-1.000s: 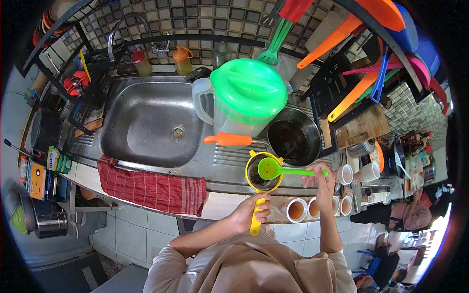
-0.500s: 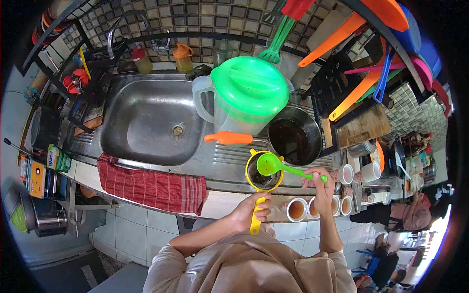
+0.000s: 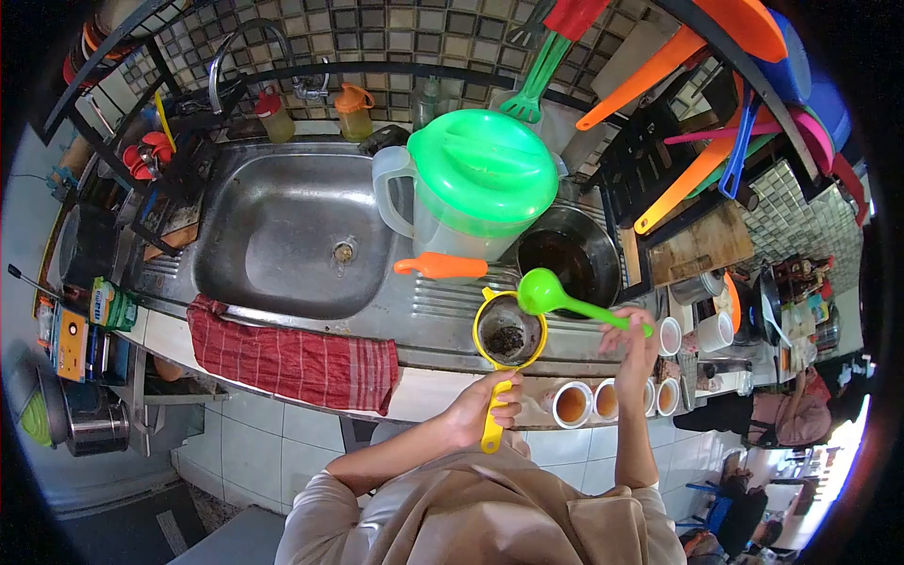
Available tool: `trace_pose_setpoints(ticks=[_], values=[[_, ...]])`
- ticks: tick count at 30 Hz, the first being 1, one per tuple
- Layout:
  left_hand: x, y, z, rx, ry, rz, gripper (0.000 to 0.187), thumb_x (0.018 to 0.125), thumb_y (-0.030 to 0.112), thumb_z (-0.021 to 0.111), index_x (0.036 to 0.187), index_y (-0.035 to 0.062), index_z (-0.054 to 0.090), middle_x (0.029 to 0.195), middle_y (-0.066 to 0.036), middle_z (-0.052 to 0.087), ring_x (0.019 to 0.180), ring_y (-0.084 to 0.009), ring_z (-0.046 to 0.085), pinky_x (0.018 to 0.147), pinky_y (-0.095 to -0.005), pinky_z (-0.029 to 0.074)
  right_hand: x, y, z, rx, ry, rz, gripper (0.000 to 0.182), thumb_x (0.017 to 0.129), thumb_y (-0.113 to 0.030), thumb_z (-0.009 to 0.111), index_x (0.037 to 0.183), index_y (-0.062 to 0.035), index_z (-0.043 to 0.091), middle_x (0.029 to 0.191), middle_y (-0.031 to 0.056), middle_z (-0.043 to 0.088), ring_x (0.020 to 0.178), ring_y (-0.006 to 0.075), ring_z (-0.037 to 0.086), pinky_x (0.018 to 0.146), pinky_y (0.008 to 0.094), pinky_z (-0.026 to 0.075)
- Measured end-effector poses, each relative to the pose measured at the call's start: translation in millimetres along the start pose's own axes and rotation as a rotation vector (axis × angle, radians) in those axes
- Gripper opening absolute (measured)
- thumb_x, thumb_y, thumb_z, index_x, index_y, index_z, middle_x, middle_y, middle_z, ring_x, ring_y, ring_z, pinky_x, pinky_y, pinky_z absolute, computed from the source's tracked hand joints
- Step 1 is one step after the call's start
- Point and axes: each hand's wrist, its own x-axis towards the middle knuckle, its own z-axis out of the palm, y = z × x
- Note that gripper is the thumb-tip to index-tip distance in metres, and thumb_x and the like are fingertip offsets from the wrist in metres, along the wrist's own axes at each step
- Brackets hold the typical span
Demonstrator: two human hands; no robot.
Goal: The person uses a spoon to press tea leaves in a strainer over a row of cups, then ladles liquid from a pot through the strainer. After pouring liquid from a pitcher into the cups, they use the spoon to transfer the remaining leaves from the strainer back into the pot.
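My left hand (image 3: pixel 487 409) is closed round the handle of a yellow strainer (image 3: pixel 483 349), which has dark wet leaves in its mesh. In my right hand (image 3: pixel 635 341) is the handle end of a bright green ladle (image 3: pixel 540 292), its bowl tilted between the strainer and a dark pot (image 3: pixel 569 256) of brown liquid. What stands under the strainer is hidden. Several white cups, such as this cup (image 3: pixel 572 404) of orange-brown drink, line the counter edge by my right forearm. Behind the strainer is a large clear pitcher (image 3: pixel 443 231) with a green lid.
A steel sink (image 3: pixel 294 226) lies to the left, with a red striped cloth (image 3: pixel 292 358) over the counter edge. An orange handle (image 3: pixel 441 266) lies before the pitcher. Utensils hang from a rack at upper right. Another person (image 3: pixel 789 417) is far right.
My right hand has moved the green ladle off the strainer, up and to the right toward the pot, uncovering the leaves. My left hand and the strainer stay in place.
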Motion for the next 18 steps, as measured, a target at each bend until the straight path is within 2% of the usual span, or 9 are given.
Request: trace_pose_setpoints(ticks=[3,7,18], values=[[0.2,0.2,0.6,0.013,-0.019,0.003,0.016,0.085,0.028,0.049,0.081,0.0145,0.043,0.058,0.007,0.031,0.046,-0.0043,0.028,0.044,-0.0188,0.024,14.0,11.8,-10.2,-0.002,0.104,-0.009,0.027,0.092,-0.024,0.039,0.090,-0.0013,0.052,0.069,0.0086,0.058,0.049,0.0085,0.048,0.049,0.0190,0.033],[2.2,-1.1,-3.1,0.017,-0.041,0.021,0.017,0.086,0.029,0.048,0.081,0.0143,0.042,0.059,0.007,0.032,0.046,-0.0042,0.028,0.044,-0.0188,0.024,18.1,38.5,-20.7,-0.230,0.059,-0.022,0.026,0.092,-0.023,0.039,0.094,-0.0017,0.054,0.070,0.0067,0.060,0.050,0.0060,0.049,0.046,0.0191,0.031],[0.4,-1.7,33.3,0.155,-0.090,0.031,0.017,0.088,0.031,0.045,0.084,0.0147,0.041,0.060,0.007,0.032,0.046,-0.0046,0.030,0.045,-0.0187,0.026,15.7,54.2,-27.4,-0.193,0.067,0.049,0.026,0.091,-0.023,0.040,0.094,-0.0023,0.055,0.073,0.0063,0.061,0.049,0.0047,0.049,0.045,0.0182,0.030]])
